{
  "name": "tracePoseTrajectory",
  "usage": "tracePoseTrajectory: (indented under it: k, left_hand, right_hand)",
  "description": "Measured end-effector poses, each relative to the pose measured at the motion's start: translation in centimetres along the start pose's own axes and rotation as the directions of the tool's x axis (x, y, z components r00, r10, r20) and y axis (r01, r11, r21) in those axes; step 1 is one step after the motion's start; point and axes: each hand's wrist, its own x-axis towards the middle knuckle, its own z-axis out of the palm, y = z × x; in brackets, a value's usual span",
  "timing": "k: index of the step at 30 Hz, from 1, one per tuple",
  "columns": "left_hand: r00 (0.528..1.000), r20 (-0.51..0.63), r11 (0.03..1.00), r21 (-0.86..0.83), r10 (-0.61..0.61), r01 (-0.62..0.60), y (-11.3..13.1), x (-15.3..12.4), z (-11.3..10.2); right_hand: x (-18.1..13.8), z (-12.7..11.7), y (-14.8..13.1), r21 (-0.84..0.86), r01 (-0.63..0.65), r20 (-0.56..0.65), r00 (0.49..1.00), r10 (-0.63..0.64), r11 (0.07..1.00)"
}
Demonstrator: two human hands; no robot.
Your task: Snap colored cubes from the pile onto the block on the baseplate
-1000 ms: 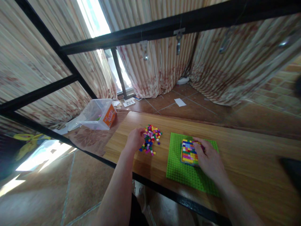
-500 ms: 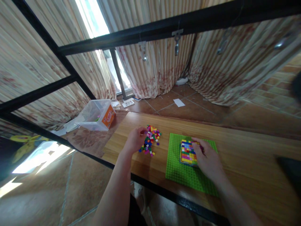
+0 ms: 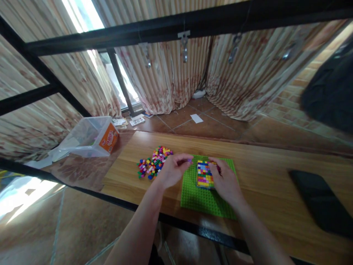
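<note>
Left grip [image 3: 172, 172]: pinched a tiny purple brick [image 3: 190, 161], partly hidden by fingertips, near the green plate's [image 3: 195, 198] far left corner.
Right grip [image 3: 227, 184]: covered the block's [image 3: 203, 176] right side; its hold could not be told.
Block: sat on the plate.
Pile [image 3: 159, 157]: lay on the desk [image 3: 264, 176], partly behind the left grip.
Slab [image 3: 321, 202]: black, blurred.

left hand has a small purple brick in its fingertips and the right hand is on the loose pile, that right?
Not quite: the right hand isn't on the loose pile. The head view shows it at the brick block over the green plate. The left hand does have a small purple brick in its fingertips.
</note>
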Motion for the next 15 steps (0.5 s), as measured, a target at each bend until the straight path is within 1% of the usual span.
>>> tracePoseTrajectory:
  k: [5, 8, 11, 15]
  left_hand:
    - [0.994, -0.004, 0.962, 0.253, 0.107, -0.103, 0.0, 0.3, 1.3]
    - [0.987, -0.004, 0.925, 0.35, 0.16, -0.149, -0.1, 0.4, 1.7]
    - [0.985, -0.003, 0.916, 0.367, 0.173, -0.16, -0.2, 0.5, 2.2]
    - [0.991, -0.008, 0.94, 0.318, 0.136, -0.127, -0.4, 0.6, 2.5]
  right_hand:
    - [0.0, 0.0, 0.0, 0.01, 0.002, 0.005, 1.0, -0.002, 1.0]
    - [0.0, 0.0, 0.1, 0.012, 0.012, 0.005, 1.0, -0.012, 1.0]
    - [0.0, 0.1, 0.2, 0.016, 0.023, -0.006, 1.0, -0.023, 1.0]
    - [0.0, 0.2, 0.3, 0.02, 0.03, -0.014, 0.999, -0.03, 0.999]
